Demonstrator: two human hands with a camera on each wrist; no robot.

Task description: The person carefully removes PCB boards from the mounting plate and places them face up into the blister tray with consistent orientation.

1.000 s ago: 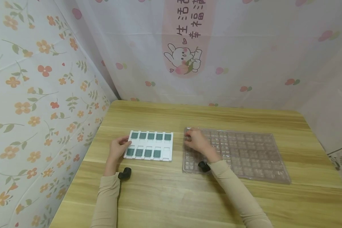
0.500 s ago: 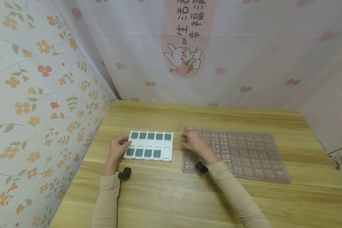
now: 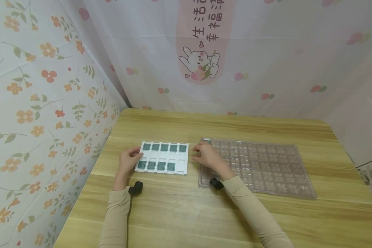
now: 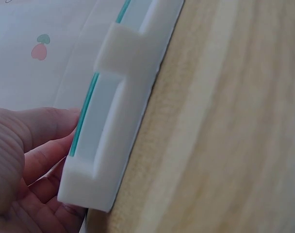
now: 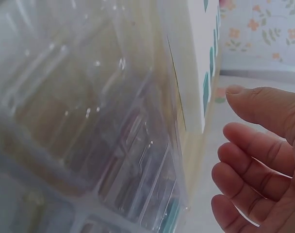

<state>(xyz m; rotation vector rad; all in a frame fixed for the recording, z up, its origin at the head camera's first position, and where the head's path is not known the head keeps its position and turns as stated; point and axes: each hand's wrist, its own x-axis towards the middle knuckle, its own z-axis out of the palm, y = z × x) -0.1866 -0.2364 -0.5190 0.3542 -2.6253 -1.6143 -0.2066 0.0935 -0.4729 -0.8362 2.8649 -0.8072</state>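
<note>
My left hand holds the left end of a white tray that lies on the table. In the left wrist view, the thumb is at a green chip's edge and the fingers are along the tray's end. Two rows of square green chips sit in the white tray; the near row's rightmost slot is bare. My right hand is over the left side of a clear plastic tray, thumb and fingers apart with nothing between them. A green chip shows in the clear tray's far left corner.
The wooden table carries both trays, with a narrow strip of wood between them. A patterned curtain hangs behind the far edge and a floral one on the left. Black wrist mounts stick out from both sleeves.
My right hand has moved left from the clear tray's far left corner toward the white tray, uncovering the green chip there. The left hand and white tray have stayed in place.
</note>
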